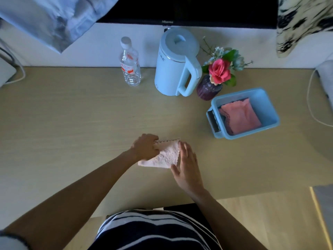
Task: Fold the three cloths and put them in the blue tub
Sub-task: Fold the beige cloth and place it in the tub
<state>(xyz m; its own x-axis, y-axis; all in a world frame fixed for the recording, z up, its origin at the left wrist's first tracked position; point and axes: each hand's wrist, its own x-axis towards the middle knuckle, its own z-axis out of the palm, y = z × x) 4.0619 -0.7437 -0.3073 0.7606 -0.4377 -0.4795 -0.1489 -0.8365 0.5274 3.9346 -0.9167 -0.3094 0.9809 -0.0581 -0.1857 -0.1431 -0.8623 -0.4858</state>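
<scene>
Both hands on folded pale cloth (164, 156): left hand (145, 148) curled gripping, fingertips hidden; right hand (187, 164) flat, spread

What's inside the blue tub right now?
The blue tub holds a folded pink cloth lying flat; a darker edge peeks out beneath it, possibly another cloth. Whatever lies under the pink one is covered, so I can't confirm the count.

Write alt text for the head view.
Both hands, left and right, press a folded pale pink cloth on a desk. A blue tub to the right holds a folded pink cloth.
</scene>
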